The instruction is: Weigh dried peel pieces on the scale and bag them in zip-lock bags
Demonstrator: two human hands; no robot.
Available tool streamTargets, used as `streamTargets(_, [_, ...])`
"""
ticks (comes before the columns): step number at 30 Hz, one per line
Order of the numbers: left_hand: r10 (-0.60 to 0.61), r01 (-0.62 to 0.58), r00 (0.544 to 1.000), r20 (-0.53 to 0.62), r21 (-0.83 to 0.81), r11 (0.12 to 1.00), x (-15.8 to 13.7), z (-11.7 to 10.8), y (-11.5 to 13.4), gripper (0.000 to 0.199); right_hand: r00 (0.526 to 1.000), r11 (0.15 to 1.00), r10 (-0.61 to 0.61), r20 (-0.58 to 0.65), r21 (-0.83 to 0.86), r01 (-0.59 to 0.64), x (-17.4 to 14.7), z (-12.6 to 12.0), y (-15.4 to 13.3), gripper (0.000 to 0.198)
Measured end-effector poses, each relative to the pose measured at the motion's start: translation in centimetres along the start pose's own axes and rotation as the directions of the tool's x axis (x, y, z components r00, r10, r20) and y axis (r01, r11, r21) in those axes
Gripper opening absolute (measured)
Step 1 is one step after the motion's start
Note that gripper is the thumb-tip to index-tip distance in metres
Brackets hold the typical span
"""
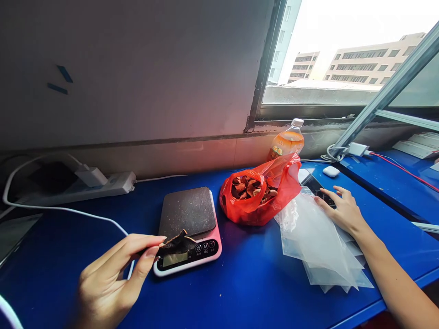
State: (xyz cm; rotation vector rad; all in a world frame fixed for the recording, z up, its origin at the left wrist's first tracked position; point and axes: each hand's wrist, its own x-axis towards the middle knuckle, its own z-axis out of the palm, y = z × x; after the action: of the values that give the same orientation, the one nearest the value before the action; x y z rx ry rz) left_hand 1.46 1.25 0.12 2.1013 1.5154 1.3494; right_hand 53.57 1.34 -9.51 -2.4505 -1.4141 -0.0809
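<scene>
Between thumb and fingers, my left hand [118,269] pinches a dark, curled piece of dried peel [180,241]. The peel hovers over the front of a pink-and-white kitchen scale [187,214], partly covering its display. Dust specks dot the scale's black plate, which bears no other peel. Right of the scale, an open red plastic bag [247,212] is filled with brown dried peel pieces [250,187]. My right hand [343,210] rests with fingers spread at a black phone [317,187] and the edge of a stack of clear plastic bags [308,233]; exact contact is unclear.
Behind the red bag stands a bottle of orange drink [290,137]. A white earbud case [331,171] lies near the phone. At the left are a power strip [116,185] and a white cable [68,212] across the blue table [247,283]. A metal frame [387,87] rises at the right.
</scene>
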Motion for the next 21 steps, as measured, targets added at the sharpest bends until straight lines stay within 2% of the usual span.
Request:
streamTargets(6, [0.003,-0.001,0.999,0.054,-0.024,1.000,-0.3,0.0,0.0,0.011,0.999,1.000,0.028,-0.033,0.005,-0.028,0.3,-0.7,0.4,0.070])
streamTargets(13, [0.073,-0.072,0.995,0.065,-0.006,0.997,-0.1,-0.2,-0.3,0.009,0.999,0.999,0.039,0.013,0.007,-0.039,0.0,-0.3,-0.2,0.067])
streamTargets(16, [0.043,-0.041,0.998,0.051,-0.029,0.999,-0.3,-0.2,-0.2,0.011,0.999,0.999,0.036,0.021,0.007,-0.036,-0.2,-0.5,-0.5,0.065])
streamTargets(18, [0.018,-0.016,0.999,0.052,-0.030,0.999,-0.4,-0.2,-0.2,0.012,0.998,0.998,0.063,-0.020,0.031,-0.063,-0.2,-1.1,-0.6,0.068])
streamTargets(21, [0.025,-0.024,0.998,0.051,-0.015,1.000,-0.3,-0.3,-0.3,0.013,0.980,0.979,0.149,-0.132,0.156,-0.128,-0.5,-2.7,-0.8,0.068])
